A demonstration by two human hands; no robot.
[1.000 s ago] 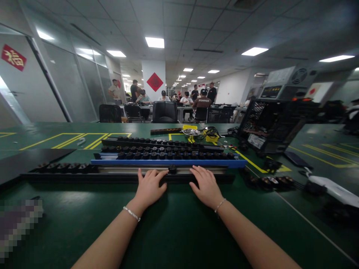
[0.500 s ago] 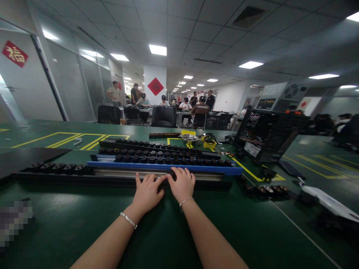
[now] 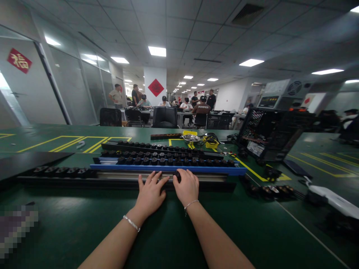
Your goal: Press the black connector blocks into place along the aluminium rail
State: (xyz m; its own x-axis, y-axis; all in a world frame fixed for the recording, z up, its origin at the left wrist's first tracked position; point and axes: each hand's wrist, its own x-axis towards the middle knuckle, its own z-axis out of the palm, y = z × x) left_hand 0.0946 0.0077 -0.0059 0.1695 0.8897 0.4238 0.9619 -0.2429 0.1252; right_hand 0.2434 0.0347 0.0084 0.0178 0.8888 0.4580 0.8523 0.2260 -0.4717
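Note:
A long black rail (image 3: 112, 183) with a pale metal channel lies across the green table in front of me. Several black socket modules (image 3: 62, 170) sit in its left part. My left hand (image 3: 150, 194) rests on the rail near its middle, fingers spread, holding nothing visible. Just to the right, my right hand (image 3: 186, 186) has its fingers closed round a small black socket module (image 3: 176, 174) at the channel; its underside is hidden. Right behind runs a blue rail (image 3: 218, 171), with rows of black sockets (image 3: 154, 160) along and beyond it.
An open computer case (image 3: 269, 134) stands at the right rear. Loose sockets (image 3: 273, 191) and a white device (image 3: 331, 200) lie on the right. Behind the rails are a yellow tray (image 3: 211, 141) and cables. A black sheet (image 3: 30, 160) is at left. People sit and stand far behind.
My hands have drawn slightly apart: the thumb and forefinger that were close together at the socket now show a gap. The whole view has shifted a little.

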